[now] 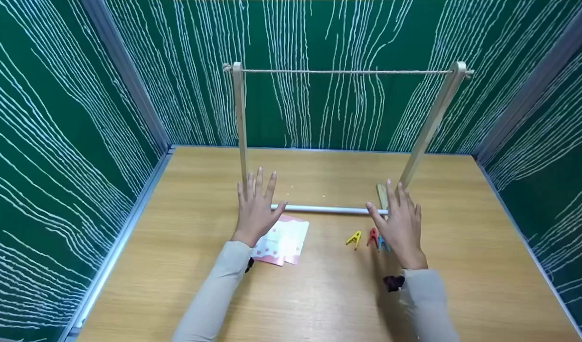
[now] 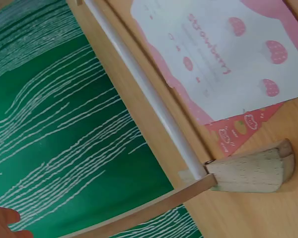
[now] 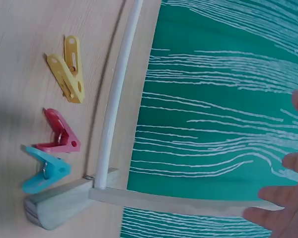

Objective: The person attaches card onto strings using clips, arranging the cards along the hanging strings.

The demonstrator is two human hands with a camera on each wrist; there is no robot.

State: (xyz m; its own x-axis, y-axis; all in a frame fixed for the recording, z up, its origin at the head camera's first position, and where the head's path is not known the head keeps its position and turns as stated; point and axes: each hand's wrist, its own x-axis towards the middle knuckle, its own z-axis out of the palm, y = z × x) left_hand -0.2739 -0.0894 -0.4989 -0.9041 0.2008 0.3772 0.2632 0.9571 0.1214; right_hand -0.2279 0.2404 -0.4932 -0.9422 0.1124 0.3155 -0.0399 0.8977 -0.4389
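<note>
My left hand (image 1: 257, 209) is held with fingers spread near the left post (image 1: 240, 118) of a wooden stand, above strawberry-printed paper sheets (image 1: 293, 240). Near the right post (image 1: 428, 128), my right hand (image 1: 402, 228) has its fingers extended too; both hands hold nothing. A white rod (image 1: 329, 209) joins the posts low down, and a cord (image 1: 343, 71) is strung between their tops. Yellow (image 3: 69, 72), red (image 3: 59, 136) and blue clothespins (image 3: 45, 171) lie beside the right foot (image 3: 57, 203). In the head view, my right hand partly covers the blue one.
The stand rests on a wooden table (image 1: 319, 304). Green panels with wavy white lines (image 1: 291, 109) rise at the back and both sides, with grey frame posts (image 1: 129, 76) at the corners. A red printed sheet (image 2: 233, 134) shows under the white paper.
</note>
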